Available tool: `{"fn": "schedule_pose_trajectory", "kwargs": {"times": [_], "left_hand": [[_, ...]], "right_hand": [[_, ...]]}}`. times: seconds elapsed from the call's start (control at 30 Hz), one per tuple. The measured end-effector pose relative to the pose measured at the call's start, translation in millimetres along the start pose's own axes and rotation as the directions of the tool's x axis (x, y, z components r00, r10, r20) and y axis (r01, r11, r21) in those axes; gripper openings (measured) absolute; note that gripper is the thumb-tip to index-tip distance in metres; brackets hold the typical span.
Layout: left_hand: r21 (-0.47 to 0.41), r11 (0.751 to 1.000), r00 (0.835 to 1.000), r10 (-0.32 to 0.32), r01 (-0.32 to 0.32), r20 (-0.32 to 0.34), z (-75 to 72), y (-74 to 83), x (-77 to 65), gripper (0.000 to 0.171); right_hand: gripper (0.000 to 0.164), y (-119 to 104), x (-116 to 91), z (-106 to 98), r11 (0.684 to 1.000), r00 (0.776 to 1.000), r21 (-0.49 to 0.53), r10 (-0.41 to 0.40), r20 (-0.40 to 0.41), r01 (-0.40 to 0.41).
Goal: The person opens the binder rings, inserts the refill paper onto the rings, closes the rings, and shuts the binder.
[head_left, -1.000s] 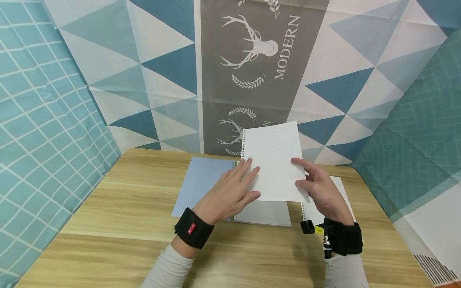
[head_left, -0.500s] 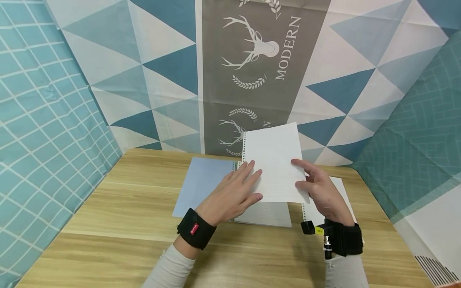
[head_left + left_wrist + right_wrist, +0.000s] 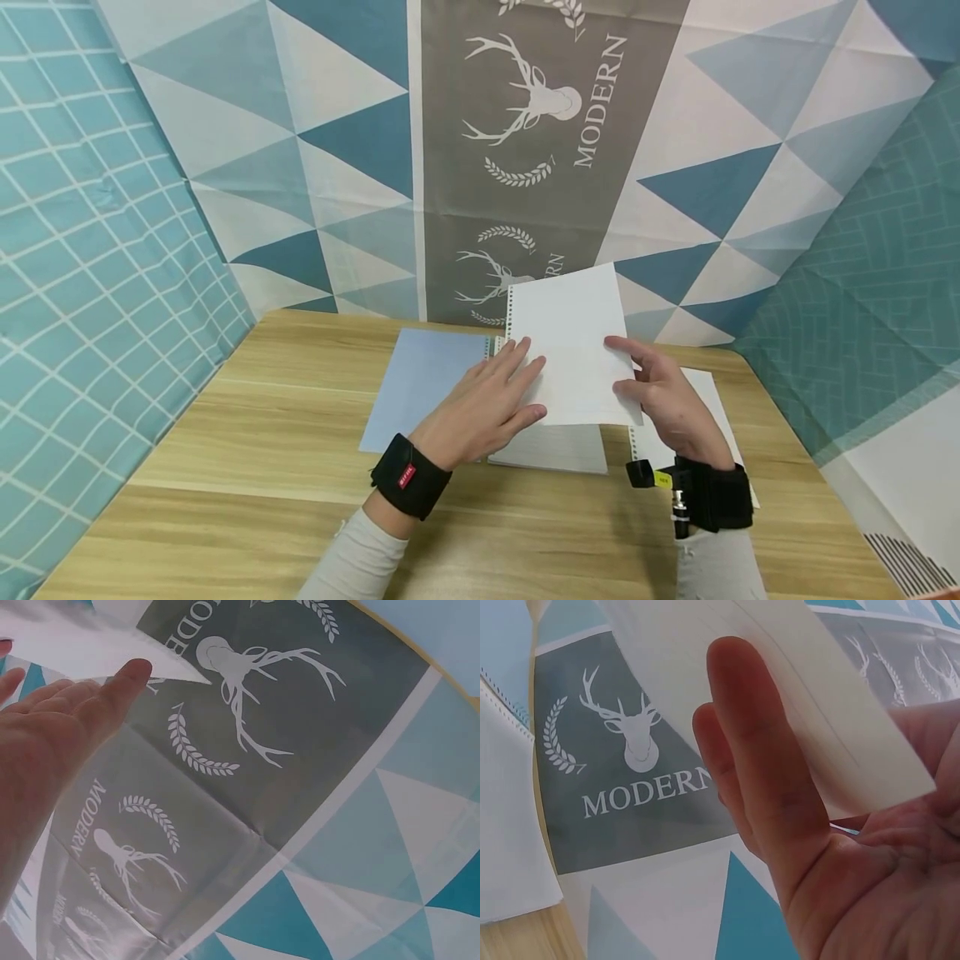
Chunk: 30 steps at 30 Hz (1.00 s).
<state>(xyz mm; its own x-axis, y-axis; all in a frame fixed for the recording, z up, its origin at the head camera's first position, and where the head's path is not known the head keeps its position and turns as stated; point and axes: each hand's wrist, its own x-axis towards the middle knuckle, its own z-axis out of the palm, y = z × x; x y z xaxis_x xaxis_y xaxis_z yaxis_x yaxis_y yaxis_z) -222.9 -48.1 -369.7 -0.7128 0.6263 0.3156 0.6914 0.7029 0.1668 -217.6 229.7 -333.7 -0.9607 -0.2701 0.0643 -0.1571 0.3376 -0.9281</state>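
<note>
A white loose-leaf sheet [image 3: 573, 346], with punched holes along its left edge, is held up tilted above the table. My right hand [image 3: 671, 404] pinches its right side between thumb and fingers. In the right wrist view the sheet [image 3: 832, 705] passes behind the fingers [image 3: 754, 727]. My left hand [image 3: 476, 408] is at the sheet's left edge, fingers straight; whether they press on it cannot be told. Underneath is an open ring notebook with a pale blue cover [image 3: 420, 371] on the left and lined pages [image 3: 558, 450] on the right, partly hidden by the held sheet and left hand.
Another white punched sheet or stack [image 3: 708, 392] lies on the table to the right, partly under my right hand. The wooden table [image 3: 247, 450] meets a patterned cloth backdrop [image 3: 360, 158] at the back, with cloth walls at both sides.
The top of the held sheet has lowered slightly, tilting a little more. My left hand shifted slightly to the right, then stayed. The right hand keeps its pinch.
</note>
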Motion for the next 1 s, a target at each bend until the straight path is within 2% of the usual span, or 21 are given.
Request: {"fn": "schedule_pose_trajectory", "kwargs": {"times": [0.57, 1.0], "left_hand": [[-0.006, 1.0, 1.0, -0.006, 0.006, 0.013, 0.0, -1.6, -1.7, 0.065], [0.039, 0.999, 1.0, 0.019, -0.019, -0.004, 1.8, -3.3, -1.8, 0.059]], "right_hand": [[0.064, 4.8, 5.7, 3.9, 0.997, 0.999, -0.068, 0.035, -0.019, -0.037], [0.063, 7.9, 8.0, 7.0, 0.989, 0.999, -0.14, 0.049, -0.009, -0.05]]}}
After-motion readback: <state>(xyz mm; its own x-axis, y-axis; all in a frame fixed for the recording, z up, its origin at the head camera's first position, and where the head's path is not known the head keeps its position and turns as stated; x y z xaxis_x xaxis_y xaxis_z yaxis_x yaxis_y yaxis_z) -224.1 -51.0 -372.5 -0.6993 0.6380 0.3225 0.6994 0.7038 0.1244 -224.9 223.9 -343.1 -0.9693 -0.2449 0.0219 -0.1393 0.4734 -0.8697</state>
